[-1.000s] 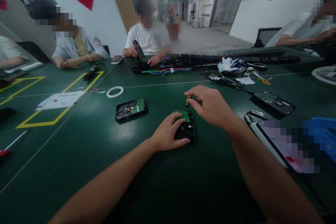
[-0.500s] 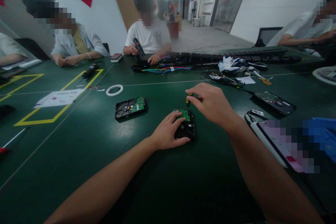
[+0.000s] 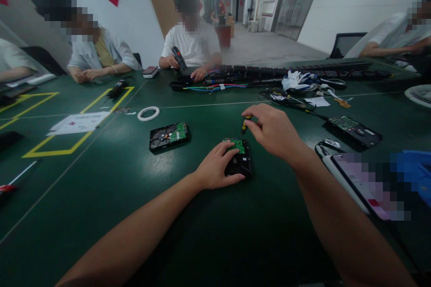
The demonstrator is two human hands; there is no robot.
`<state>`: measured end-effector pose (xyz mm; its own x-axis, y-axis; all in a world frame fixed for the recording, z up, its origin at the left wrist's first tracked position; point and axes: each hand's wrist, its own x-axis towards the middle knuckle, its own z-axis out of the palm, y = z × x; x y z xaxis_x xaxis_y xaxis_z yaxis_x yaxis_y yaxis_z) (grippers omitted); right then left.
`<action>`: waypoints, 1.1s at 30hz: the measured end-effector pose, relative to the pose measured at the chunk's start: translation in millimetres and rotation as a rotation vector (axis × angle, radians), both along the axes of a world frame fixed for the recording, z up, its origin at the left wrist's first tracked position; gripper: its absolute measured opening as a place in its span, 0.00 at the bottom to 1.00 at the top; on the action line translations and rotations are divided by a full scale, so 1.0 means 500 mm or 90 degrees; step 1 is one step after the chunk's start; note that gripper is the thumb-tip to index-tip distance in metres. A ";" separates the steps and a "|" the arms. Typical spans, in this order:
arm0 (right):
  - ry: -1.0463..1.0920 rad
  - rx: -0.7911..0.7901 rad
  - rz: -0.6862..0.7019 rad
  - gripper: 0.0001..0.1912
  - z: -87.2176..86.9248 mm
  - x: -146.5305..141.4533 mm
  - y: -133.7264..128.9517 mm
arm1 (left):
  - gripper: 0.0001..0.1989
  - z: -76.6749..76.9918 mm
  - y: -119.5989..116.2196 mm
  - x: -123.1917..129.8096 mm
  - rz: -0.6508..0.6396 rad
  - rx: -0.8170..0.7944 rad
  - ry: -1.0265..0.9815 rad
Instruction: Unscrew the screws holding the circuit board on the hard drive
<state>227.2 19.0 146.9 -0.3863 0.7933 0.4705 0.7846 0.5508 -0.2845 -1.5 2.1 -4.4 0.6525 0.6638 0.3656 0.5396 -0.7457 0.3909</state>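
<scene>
In the head view a hard drive (image 3: pixel 242 164) lies on the green table with its green circuit board facing up. My left hand (image 3: pixel 217 163) rests across its left side, fingers spread over the board and thumb along the near edge, holding the drive. Above the drive's far right corner, my right hand (image 3: pixel 269 128) pinches a small yellow-and-black screwdriver (image 3: pixel 246 123) between thumb and fingers. The screwdriver tilts slightly, its thin shaft pointing down at the corner; whether the tip touches a screw I cannot tell.
A second hard drive (image 3: pixel 169 137) lies to the left, a third (image 3: pixel 353 131) at right. Nearby are a white tape roll (image 3: pixel 148 119), paper sheets (image 3: pixel 78 122), a red-handled screwdriver (image 3: pixel 8 187), a phone (image 3: pixel 360 184) and cable bundles (image 3: pixel 256 74). Co-workers sit across the table; one holds a power tool (image 3: pixel 179 58).
The screwdriver in my right hand leans a little more, its handle slightly higher and further right. My left hand stays on the hard drive. The view has shifted slightly.
</scene>
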 end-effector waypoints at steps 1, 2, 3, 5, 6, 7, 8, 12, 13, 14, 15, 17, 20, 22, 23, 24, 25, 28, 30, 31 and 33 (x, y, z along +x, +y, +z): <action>0.000 0.005 -0.006 0.10 -0.001 0.001 0.001 | 0.44 0.000 0.000 0.000 -0.001 -0.002 -0.003; 0.003 0.010 -0.010 0.10 -0.002 0.002 0.002 | 0.44 0.000 0.000 0.000 -0.001 -0.003 -0.006; 0.006 0.013 -0.010 0.09 -0.003 0.002 0.003 | 0.44 0.000 0.000 0.000 -0.002 -0.003 -0.008; 0.014 0.017 -0.005 0.09 -0.005 0.004 0.004 | 0.44 0.000 0.000 0.000 -0.002 -0.002 -0.010; 0.018 0.017 0.001 0.09 -0.005 0.004 0.005 | 0.44 0.001 0.000 0.000 -0.002 -0.001 -0.009; 0.022 0.017 0.008 0.10 -0.005 0.005 0.005 | 0.44 0.001 0.000 0.000 -0.002 0.000 -0.007; 0.026 0.015 0.016 0.10 -0.005 0.006 0.004 | 0.44 0.001 0.000 0.000 -0.002 0.002 -0.005; 0.032 -0.002 0.053 0.12 0.000 0.009 -0.002 | 0.44 0.003 -0.001 -0.001 -0.002 0.008 -0.001; 0.032 -0.006 0.060 0.12 0.001 0.009 -0.003 | 0.44 0.004 -0.001 -0.001 -0.003 0.008 -0.001; 0.031 -0.010 0.063 0.12 0.002 0.010 -0.004 | 0.44 0.004 -0.001 -0.001 -0.003 0.008 -0.002; 0.030 -0.013 0.064 0.11 0.003 0.009 -0.005 | 0.44 0.005 -0.001 0.000 -0.002 0.008 -0.003; 0.026 -0.013 0.052 0.10 0.004 0.008 -0.005 | 0.44 0.005 -0.001 0.000 -0.001 0.006 -0.005; 0.001 0.002 0.000 0.04 0.006 0.006 -0.005 | 0.44 0.006 0.000 -0.001 -0.004 0.003 -0.001; -0.023 0.010 -0.039 0.02 0.006 0.004 -0.005 | 0.44 0.006 0.000 -0.001 -0.006 0.001 -0.001; -0.033 0.013 -0.053 0.03 0.006 0.003 -0.006 | 0.44 0.006 0.000 -0.001 -0.006 -0.001 -0.004; -0.041 0.016 -0.063 0.03 0.005 0.002 -0.006 | 0.44 0.006 0.000 -0.001 -0.005 -0.003 -0.006; -0.046 0.020 -0.071 0.04 0.005 0.002 -0.006 | 0.44 0.007 -0.001 -0.001 -0.004 -0.006 -0.009; -0.050 0.028 -0.088 0.06 0.001 0.001 -0.005 | 0.43 0.007 -0.001 0.000 -0.005 -0.014 -0.012; -0.048 0.031 -0.092 0.06 -0.001 0.001 -0.002 | 0.43 0.008 -0.002 0.000 -0.007 -0.017 -0.011; -0.047 0.030 -0.089 0.05 -0.002 0.001 -0.001 | 0.43 0.008 -0.002 0.001 -0.007 -0.018 -0.010; -0.042 0.024 -0.065 0.04 -0.002 0.002 0.000 | 0.43 0.008 -0.002 0.001 -0.005 -0.018 -0.008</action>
<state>228.2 19.1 145.7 -0.3349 0.8130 0.4764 0.8538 0.4756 -0.2114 -1.1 1.2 -0.3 0.6529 0.6691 0.3549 0.5294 -0.7383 0.4180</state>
